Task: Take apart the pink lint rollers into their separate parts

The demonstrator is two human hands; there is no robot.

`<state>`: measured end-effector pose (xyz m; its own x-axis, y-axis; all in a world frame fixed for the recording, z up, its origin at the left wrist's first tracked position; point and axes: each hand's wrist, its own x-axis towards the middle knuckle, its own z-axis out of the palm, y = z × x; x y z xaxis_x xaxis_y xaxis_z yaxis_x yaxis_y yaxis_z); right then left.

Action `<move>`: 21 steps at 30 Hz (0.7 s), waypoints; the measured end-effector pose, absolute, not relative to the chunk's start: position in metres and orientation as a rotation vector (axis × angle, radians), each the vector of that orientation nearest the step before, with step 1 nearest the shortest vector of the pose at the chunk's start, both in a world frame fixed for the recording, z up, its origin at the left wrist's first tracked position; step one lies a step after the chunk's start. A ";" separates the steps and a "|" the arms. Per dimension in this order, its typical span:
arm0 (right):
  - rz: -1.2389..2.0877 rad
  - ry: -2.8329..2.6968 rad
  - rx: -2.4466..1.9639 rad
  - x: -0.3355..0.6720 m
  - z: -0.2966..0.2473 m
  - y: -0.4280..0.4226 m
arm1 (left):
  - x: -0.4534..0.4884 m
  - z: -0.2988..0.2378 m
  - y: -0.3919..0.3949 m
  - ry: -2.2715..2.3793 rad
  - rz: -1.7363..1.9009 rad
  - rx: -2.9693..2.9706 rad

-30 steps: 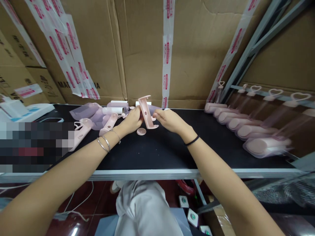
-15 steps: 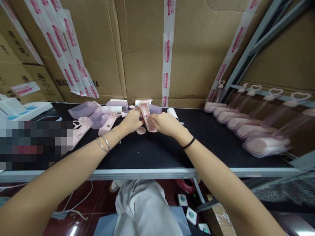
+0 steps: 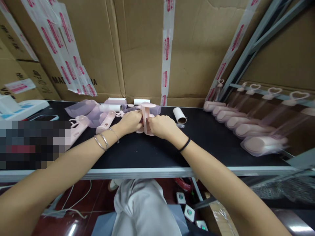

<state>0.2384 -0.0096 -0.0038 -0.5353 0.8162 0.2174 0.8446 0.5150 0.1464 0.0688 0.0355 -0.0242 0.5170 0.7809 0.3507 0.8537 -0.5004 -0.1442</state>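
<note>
Between left hand (image 3: 132, 121) and right hand (image 3: 161, 127); a pink holder (image 3: 145, 121), upright.

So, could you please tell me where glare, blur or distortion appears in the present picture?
Head view: bright glare on the dark red tiled floor, lower left; head view: smearing, stretching along the row of pale pink cylinders, right; head view: held pale pink plastic piece, fairly clear.
</note>
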 end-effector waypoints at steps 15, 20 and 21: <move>-0.318 -2.473 -1.581 0.254 0.002 0.002 | 0.081 -0.024 0.035 -1.704 -0.551 -2.339; -0.215 -2.298 -1.744 0.280 0.005 0.018 | 0.062 -0.025 0.044 -1.795 -0.641 -2.290; -0.192 -2.242 -1.775 0.287 0.007 0.021 | 0.060 -0.024 0.044 -1.806 -0.658 -2.278</move>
